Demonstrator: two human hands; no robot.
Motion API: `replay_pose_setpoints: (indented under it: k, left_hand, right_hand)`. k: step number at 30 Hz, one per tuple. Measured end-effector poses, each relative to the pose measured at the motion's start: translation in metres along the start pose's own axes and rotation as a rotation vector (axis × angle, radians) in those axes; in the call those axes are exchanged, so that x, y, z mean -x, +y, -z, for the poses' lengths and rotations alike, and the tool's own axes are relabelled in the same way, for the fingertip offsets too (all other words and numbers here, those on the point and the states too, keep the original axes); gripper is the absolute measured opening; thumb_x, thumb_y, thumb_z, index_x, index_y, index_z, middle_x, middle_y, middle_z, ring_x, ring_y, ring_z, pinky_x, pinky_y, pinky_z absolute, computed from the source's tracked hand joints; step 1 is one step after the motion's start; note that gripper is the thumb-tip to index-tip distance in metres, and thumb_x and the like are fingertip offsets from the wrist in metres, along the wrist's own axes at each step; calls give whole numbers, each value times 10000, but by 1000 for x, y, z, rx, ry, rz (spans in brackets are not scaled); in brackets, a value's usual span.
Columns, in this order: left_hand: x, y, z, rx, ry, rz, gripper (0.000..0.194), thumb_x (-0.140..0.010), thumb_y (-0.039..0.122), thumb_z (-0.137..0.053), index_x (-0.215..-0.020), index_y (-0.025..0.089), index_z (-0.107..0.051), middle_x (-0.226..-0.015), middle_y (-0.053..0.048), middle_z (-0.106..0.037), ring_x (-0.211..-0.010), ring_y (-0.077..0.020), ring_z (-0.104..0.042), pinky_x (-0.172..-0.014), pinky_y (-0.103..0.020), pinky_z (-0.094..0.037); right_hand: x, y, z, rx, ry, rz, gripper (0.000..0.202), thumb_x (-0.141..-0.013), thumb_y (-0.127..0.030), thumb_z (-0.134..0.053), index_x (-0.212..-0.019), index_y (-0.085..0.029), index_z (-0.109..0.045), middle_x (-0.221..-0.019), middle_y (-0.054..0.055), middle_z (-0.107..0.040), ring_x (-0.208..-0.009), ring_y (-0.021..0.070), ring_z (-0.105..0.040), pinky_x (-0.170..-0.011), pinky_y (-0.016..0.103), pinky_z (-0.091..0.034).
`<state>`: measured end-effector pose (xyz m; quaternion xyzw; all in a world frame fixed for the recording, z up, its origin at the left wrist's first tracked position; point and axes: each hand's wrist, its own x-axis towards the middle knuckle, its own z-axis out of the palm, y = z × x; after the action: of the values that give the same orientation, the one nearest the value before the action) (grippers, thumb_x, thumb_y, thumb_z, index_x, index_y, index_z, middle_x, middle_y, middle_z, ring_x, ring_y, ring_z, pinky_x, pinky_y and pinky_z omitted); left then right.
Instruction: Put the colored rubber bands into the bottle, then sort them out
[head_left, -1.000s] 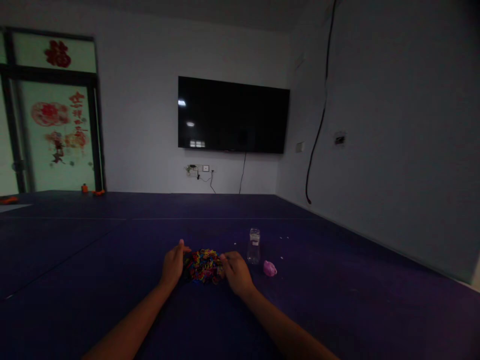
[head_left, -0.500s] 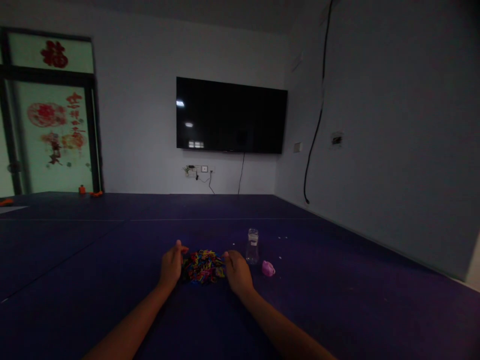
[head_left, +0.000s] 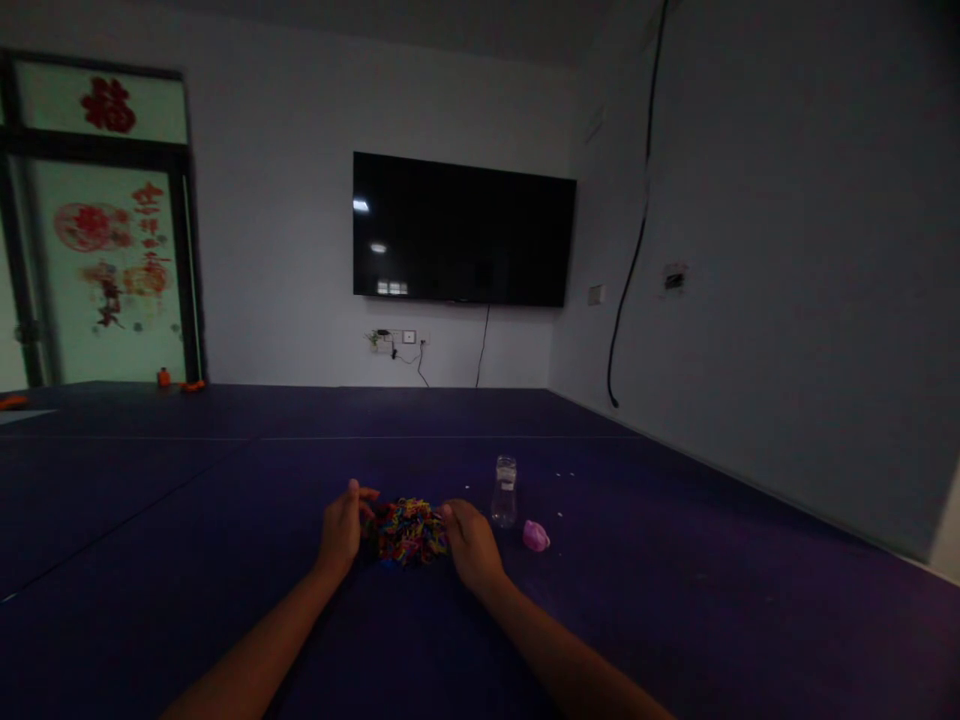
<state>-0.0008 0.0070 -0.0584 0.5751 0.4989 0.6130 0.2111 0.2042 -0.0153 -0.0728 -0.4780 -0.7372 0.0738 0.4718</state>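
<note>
A heap of small multicoloured loops (head_left: pixel 411 532), which look like hair elastics, lies on the dark blue-purple surface between my hands. My left hand (head_left: pixel 343 527) is cupped against the heap's left side, thumb up and fingers apart. On the opposite side my right hand (head_left: pixel 471 540) curves around the heap's edge, its fingers partly hidden behind the palm. Just beyond my right hand a clear bottle (head_left: pixel 505 495) stands upright without its lid. Right of the bottle lies a pink cap-like piece (head_left: pixel 535 536).
White specks (head_left: pixel 559 514) dot the surface to the right of the bottle. A black television (head_left: pixel 463 230) hangs on the far wall above sockets (head_left: pixel 408 337). A dark cable (head_left: pixel 630 275) runs down the right wall. Small orange objects (head_left: pixel 192 385) sit near the glass door (head_left: pixel 105 270).
My right hand has shifted slightly left, closer to the heap. The loops are pressed together a little more. The bottle and the pink piece stay put.
</note>
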Motion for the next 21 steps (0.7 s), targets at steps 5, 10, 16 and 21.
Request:
replay_pose_setpoints:
  k: [5, 10, 16, 21]
  left_hand:
    - [-3, -6, 2, -209, 95, -63, 713, -772, 735, -155, -582, 207, -593, -549, -60, -600, -599, -232, -615, -564, -340, -472]
    - [-7, -10, -3, -26, 27, 87, 725, -701, 808, -181, -586, 194, -551, -479, -12, -507, -480, -191, -548, -433, -302, -445]
    - [-7, -6, -2, 221, 0, 133, 703, -673, 805, -311, -686, 155, -577, -522, 1, -517, -458, -143, -521, -330, -216, -379]
    - [-3, -3, -4, 349, -270, 215, 646, -712, 773, -305, -719, 167, -530, -476, 36, -483, -368, -104, -460, -266, -165, -299]
  right_hand:
    - [1, 4, -2, 87, 16, -121, 569, -948, -479, -195, -772, -167, -637, -711, 85, -644, -699, 185, -601, -652, 268, -415]
    - [1, -2, -2, -38, -85, -2, 606, -946, -507, -169, -732, -159, -617, -692, 60, -635, -656, 151, -581, -618, 242, -406]
    - [1, -4, 1, -18, 6, -59, 639, -924, -562, -165, -724, -150, -610, -674, 66, -618, -625, 152, -571, -602, 246, -403]
    - [3, -7, -1, -149, -167, 14, 652, -929, -558, -150, -701, -156, -610, -535, 25, -571, -535, 136, -561, -574, 231, -420]
